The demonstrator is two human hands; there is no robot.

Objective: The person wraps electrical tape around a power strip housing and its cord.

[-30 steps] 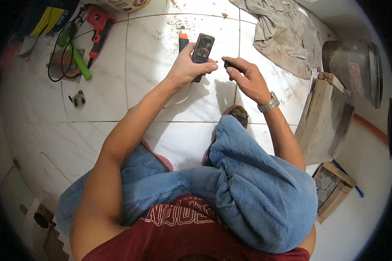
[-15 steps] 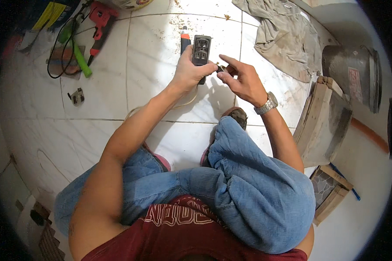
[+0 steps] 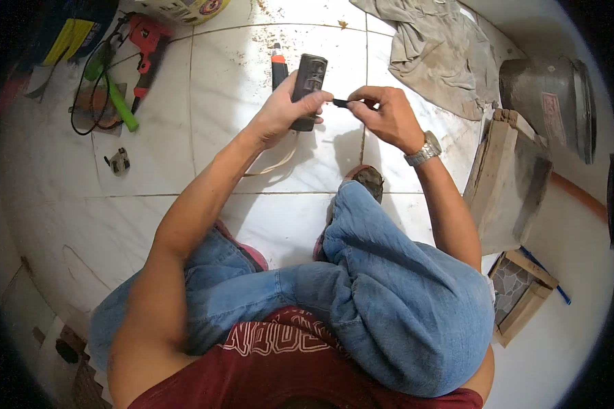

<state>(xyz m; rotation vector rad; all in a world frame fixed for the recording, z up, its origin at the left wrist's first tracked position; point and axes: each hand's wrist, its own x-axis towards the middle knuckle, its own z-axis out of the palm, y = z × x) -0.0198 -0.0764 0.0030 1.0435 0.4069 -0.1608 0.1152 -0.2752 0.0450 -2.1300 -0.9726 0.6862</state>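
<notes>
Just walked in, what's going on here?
Someone is handling an outlet block with bare hands above a tiled floor. The left hand grips the block, and the right hand pinches a small black piece close to the left thumb; whether they touch isn't clear. A black-and-orange tool shows just beyond the left hand, held or lying there, can't tell. A red drill lies off to the left.
</notes>
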